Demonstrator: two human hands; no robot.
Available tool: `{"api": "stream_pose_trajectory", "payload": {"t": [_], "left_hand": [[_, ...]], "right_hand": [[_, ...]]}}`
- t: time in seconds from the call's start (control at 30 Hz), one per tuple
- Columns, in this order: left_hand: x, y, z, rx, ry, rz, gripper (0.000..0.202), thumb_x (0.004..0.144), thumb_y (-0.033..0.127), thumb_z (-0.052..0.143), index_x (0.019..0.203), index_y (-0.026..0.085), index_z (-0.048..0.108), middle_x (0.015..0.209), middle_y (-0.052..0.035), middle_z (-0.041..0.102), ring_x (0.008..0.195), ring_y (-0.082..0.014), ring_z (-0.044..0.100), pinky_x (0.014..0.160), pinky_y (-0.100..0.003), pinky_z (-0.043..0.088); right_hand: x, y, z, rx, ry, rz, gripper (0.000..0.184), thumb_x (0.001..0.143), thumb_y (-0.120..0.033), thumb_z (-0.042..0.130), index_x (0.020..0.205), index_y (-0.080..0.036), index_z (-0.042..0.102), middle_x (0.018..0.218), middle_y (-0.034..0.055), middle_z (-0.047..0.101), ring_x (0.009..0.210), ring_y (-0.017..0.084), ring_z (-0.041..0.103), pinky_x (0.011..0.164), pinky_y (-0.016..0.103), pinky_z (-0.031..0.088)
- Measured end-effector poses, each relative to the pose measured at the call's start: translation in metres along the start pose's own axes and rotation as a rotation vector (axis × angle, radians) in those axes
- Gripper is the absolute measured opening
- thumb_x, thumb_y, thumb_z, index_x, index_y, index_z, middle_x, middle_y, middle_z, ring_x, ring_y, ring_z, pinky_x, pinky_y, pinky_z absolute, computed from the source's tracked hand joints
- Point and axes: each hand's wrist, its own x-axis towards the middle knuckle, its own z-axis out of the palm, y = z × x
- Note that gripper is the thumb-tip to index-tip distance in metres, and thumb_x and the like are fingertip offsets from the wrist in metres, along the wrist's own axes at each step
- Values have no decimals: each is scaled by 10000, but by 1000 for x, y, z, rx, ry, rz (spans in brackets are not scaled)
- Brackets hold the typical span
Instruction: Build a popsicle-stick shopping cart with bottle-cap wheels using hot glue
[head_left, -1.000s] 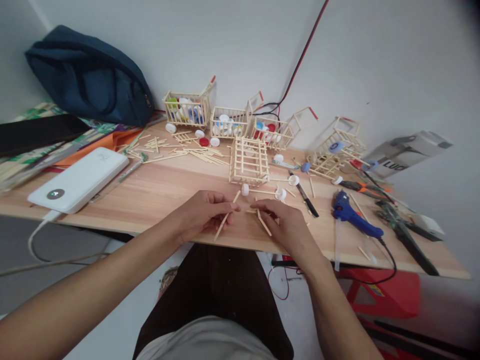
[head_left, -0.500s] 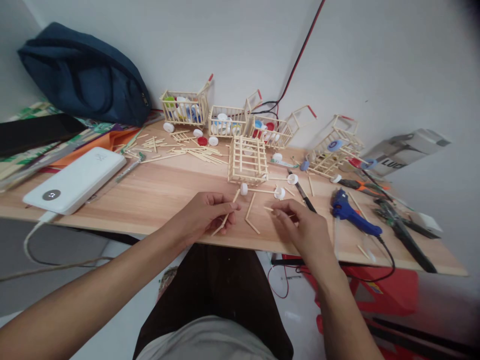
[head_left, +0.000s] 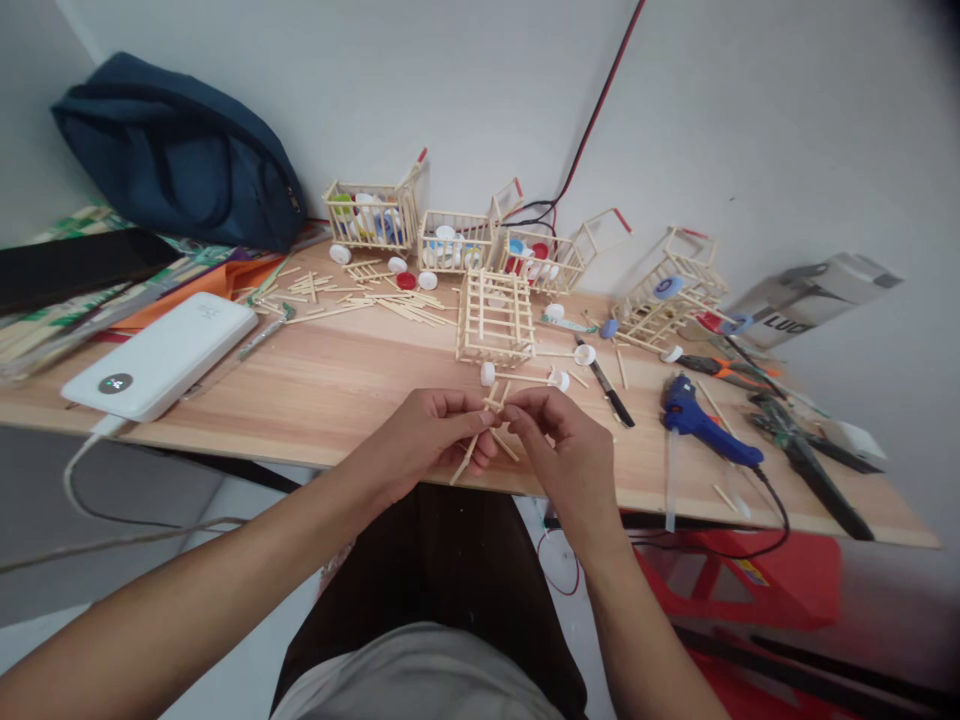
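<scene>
My left hand (head_left: 457,432) pinches a bent wooden stick piece (head_left: 464,463) near the table's front edge. Against its upper end, my right hand (head_left: 553,425) holds a short wooden stick (head_left: 493,404) between thumb and fingers. The fingertips of both hands nearly meet, and the exact joint is partly hidden. Another angled stick piece (head_left: 507,446) lies on the table beneath them. Just beyond the hands are a wheel axle (head_left: 525,378) with white caps at its ends and a small stick-built cart basket (head_left: 495,320).
Several finished stick carts (head_left: 371,220) stand along the wall. Loose sticks (head_left: 405,305) lie at centre left, near a white power bank (head_left: 161,357). To the right are a black pen (head_left: 606,385), a blue glue gun (head_left: 705,425) with its cord, and pliers (head_left: 724,370).
My right hand has moved left with its short stick, bringing it up to the bent stick piece in my left hand. My left hand has shifted slightly right.
</scene>
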Motion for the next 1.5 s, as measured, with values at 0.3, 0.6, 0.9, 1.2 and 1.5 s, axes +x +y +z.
{"api": "stream_pose_trajectory", "payload": {"t": [0.3,0.6,0.9,1.2,1.5], "left_hand": [[-1,3,6,57,46,18,252,753,345,705,718,111,620,596,-20,626,529,-86,562,551,-210,468],[6,4,-13,117,147,-9,156,781,221,646,879,124,572,632,-31,671,546,-134,631,612,-303,548],[6,17,-36,847,461,310,133,736,252,644,662,146,616,664,-30,653,613,-133,565,593,-239,398],[13,16,-49,1341,577,196,161,813,288,554,698,178,573,714,-35,645,678,-182,559,614,-274,336],[-1,15,-45,1134,552,394,135,815,236,574,934,179,601,730,-9,653,713,-171,599,664,-275,401]], "right_hand": [[1,-1,1,-96,-27,-75,145,859,-327,568,835,-219,662,751,-14,684,549,101,526,554,224,421],[6,11,6,-122,42,-30,153,839,-328,583,900,-207,654,841,5,687,534,98,489,535,241,394],[10,18,12,-124,55,-80,110,837,-305,579,864,-217,638,840,12,651,688,139,544,644,277,417],[6,10,22,-157,45,-82,127,838,-287,566,898,-209,647,802,2,646,665,140,518,629,275,388],[6,6,27,-162,51,-166,66,849,-250,590,876,-206,632,791,3,633,728,159,537,651,282,394]]}}
